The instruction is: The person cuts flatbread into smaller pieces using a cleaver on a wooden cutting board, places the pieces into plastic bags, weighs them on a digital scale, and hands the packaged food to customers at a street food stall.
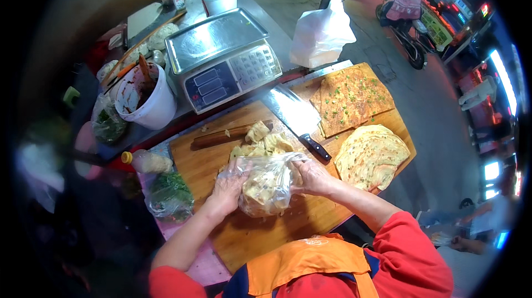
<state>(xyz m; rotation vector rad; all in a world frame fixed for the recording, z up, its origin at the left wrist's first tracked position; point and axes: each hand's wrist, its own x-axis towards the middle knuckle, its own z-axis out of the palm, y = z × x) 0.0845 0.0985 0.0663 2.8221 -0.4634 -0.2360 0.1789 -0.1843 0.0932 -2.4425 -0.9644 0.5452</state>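
Between my two hands is a clear plastic bag with pieces of cut flatbread inside, low over the wooden cutting board. My left hand grips the bag's left side, and my right hand grips its upper right edge. More cut flatbread pieces lie on the board just beyond the bag. Past them rests a brown wooden rolling pin. A cleaver with a black handle lies beyond my right hand. To its right are a round layered flatbread and a browned flatbread slab with green bits.
A digital scale stands beyond the board. Left of it is a white bucket with dark red sauce and utensils. Bagged greens and a yellow-capped bottle sit at the left. White plastic bags hang by a post. A motorbike is parked beyond.
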